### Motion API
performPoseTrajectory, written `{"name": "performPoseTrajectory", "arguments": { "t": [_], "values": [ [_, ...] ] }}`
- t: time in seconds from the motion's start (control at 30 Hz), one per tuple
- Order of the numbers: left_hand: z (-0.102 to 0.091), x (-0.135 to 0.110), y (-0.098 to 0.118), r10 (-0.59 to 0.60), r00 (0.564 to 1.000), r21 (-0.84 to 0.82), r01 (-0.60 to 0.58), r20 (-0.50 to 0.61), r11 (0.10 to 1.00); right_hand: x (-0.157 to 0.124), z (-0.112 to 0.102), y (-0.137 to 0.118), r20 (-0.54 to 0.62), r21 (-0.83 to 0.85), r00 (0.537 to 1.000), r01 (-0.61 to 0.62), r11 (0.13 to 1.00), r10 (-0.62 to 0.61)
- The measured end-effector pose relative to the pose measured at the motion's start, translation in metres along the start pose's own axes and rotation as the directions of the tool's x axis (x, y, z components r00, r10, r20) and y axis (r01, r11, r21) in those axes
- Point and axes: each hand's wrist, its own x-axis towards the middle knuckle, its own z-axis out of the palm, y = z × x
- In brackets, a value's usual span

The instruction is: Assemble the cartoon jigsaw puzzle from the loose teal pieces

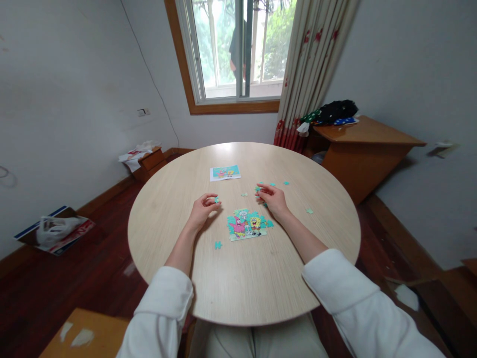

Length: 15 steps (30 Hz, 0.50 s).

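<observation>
A partly assembled cartoon jigsaw puzzle (247, 224) lies on the round wooden table (179, 199) in front of me. My left hand (203, 208) is just left of it, its fingers pinched on a small teal puzzle piece (216, 200). My right hand (271, 198) rests just right of the puzzle's top, fingers curled over loose teal pieces (258, 189). Other loose pieces lie at the left front (218, 244) and at the right (309, 211). A printed reference picture (225, 172) lies farther back.
A wooden desk (367, 144) with dark cloth and clutter stands at the right by a curtain (309, 74). A window (238, 49) is straight ahead. A wooden box with papers (147, 159) and a plastic bag (54, 231) sit on the floor at the left.
</observation>
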Motion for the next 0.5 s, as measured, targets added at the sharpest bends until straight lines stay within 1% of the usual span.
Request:
{"name": "performPoseTrajectory", "arguments": {
  "t": [0.3, 0.5],
  "values": [
    [0.0007, -0.0009, 0.0015, -0.01, 1.0, 0.005, 0.01, -0.004, 1.0, -0.0015, 0.0009, -0.0036, 0.002, -0.021, 1.0, -0.003, 1.0, 0.003],
    [0.0, -0.0004, 0.0001, -0.011, 1.0, -0.006, 0.011, 0.005, 1.0, -0.0008, 0.0011, -0.003, -0.01, -0.01, 1.0, -0.03, 1.0, 0.03]
  ]
}}
